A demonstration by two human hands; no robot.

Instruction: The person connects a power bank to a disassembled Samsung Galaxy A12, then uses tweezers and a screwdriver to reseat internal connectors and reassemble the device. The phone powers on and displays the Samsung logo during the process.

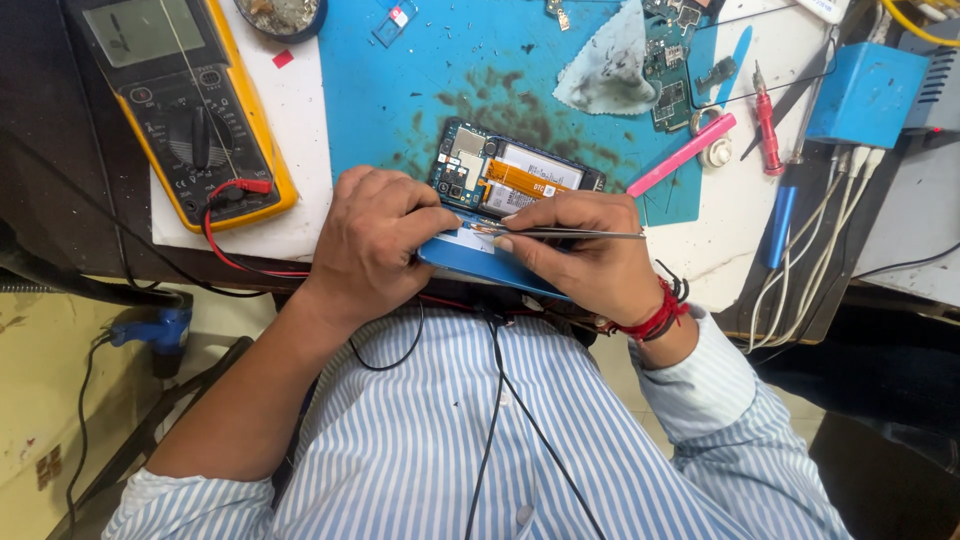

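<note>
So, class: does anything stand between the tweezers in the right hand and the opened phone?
Nothing visible does. The right hand holds the tweezers with the tips at the opened phone near edge, beside the left hand fingertips.

Both hands crowd the near edge of the blue mat point(400, 90), the left hand point(375, 245) and right hand point(590, 255) boxing in the opened phone point(515, 175). Bare mat lies beyond the phone. A multimeter point(190, 110) and its red lead point(225, 225) block the left; a pink tool point(682, 154), red screwdriver point(768, 130) and white cables point(820, 240) hem the right.
</note>
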